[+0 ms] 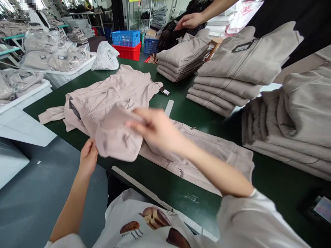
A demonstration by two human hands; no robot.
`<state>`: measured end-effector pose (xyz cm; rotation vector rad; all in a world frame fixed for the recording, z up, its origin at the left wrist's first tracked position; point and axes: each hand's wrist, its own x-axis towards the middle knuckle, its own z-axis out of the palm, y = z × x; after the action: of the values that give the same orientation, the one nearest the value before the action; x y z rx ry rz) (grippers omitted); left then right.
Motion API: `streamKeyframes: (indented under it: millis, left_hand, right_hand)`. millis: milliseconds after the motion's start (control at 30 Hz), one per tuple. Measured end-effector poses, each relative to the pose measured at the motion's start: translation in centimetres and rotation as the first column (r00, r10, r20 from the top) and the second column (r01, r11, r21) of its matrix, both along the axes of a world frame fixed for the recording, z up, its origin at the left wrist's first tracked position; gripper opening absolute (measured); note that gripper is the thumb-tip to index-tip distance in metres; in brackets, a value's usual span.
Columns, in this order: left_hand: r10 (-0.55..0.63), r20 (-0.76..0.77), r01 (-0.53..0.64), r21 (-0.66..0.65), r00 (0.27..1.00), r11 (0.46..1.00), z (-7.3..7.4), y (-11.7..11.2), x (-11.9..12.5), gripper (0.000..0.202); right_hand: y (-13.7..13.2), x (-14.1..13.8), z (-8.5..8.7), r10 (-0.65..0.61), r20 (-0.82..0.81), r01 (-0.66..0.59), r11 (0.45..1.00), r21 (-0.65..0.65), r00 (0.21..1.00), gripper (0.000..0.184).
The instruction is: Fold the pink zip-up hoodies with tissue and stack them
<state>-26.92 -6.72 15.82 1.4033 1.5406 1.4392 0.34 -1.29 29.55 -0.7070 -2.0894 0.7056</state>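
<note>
A light pinkish-beige jacket (111,89) lies spread across the dark green table (201,203). A loose flap of it (119,141) is lifted off the surface between my two hands; whether this is a hood or a sleeve end I cannot tell. My left hand (88,156) pinches the flap's left edge by the table's front edge. At its upper right edge, my right hand (157,129) is blurred, with thumb and fingers closed about the cloth. Under my right forearm lies more of the same cloth (207,144), with two short zips. A tag (164,91) hangs at the far end.
Folded grey-beige garments stand in stacks at the back (181,55), right (227,75) and far right (297,120). Another person's hand (190,21) reaches over the back stack. White tubs (28,110) with bagged garments stand left. A pale strip (169,108) lies mid-table.
</note>
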Motion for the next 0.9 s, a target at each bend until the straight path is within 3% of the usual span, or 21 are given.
streamKeyframes:
  millis: [67,133,200,267,333,400,500,567,600,667,733,767,900]
  left_hand:
    - [0.042,0.172,-0.076,0.199,0.984,0.977,1.6,2.9,1.3,0.028]
    - [0.031,0.274,-0.115,0.297,0.961,0.948,2.4,5.6,2.8,0.022]
    - [-0.012,0.261,-0.051,0.235,0.965,0.971,2.1,7.6,4.1,0.018]
    - [-0.115,0.161,0.109,0.046,0.980,0.993,0.5,8.8,5.1,0.018]
    - [-0.227,0.011,0.226,-0.146,0.974,0.963,-1.7,9.1,5.8,0.017]
    - [-0.240,-0.203,0.195,-0.216,0.950,0.957,-3.7,8.8,6.0,0.017]
    - [-0.008,-0.578,-0.077,-0.122,0.816,0.989,-5.7,7.6,4.8,0.024]
    - [0.126,-0.706,-0.253,-0.078,0.697,0.964,-6.3,6.8,3.2,0.032]
    - [0.125,-0.736,-0.289,-0.099,0.666,0.952,-6.5,6.5,2.3,0.034]
    - [0.021,-0.752,-0.245,-0.188,0.659,0.951,-6.9,6.1,0.5,0.029]
    - [-0.086,-0.728,-0.161,-0.263,0.680,0.951,-7.0,6.0,-0.9,0.020]
    - [-0.086,-0.714,-0.160,-0.270,0.695,0.949,-7.0,6.0,-1.4,0.017]
    - [0.165,-0.623,-0.300,-0.117,0.764,0.947,-5.9,6.7,-0.3,0.011]
  right_hand:
    - [3.1,-0.1,5.2,-0.121,0.009,0.119,0.985,0.127,0.993,0.013]
    - [6.4,-0.3,9.2,-0.281,0.042,0.266,0.941,0.208,0.959,0.020]
    - [9.4,-0.2,11.8,-0.425,0.053,0.401,0.883,0.246,0.904,0.033]
    - [11.9,0.4,13.0,-0.530,0.041,0.504,0.824,0.259,0.847,0.035]
    - [14.1,1.5,13.0,-0.621,0.046,0.591,0.764,0.259,0.782,0.029]
    - [15.7,3.0,12.1,-0.713,0.083,0.678,0.690,0.253,0.696,0.027]
    - [17.5,5.3,10.2,-0.810,0.170,0.774,0.586,0.242,0.561,0.034]
    - [18.4,6.8,9.1,-0.858,0.199,0.827,0.511,0.233,0.474,0.040]
    - [18.8,7.5,8.7,-0.878,0.207,0.854,0.471,0.221,0.431,0.042]
    - [19.6,8.9,7.9,-0.910,0.215,0.903,0.392,0.174,0.353,0.044]
    - [20.2,10.1,7.3,-0.920,0.217,0.924,0.359,0.131,0.326,0.046]
    - [20.3,10.7,7.0,-0.921,0.220,0.929,0.351,0.114,0.321,0.048]
    - [20.4,12.2,5.9,-0.893,0.267,0.901,0.409,0.141,0.363,0.066]
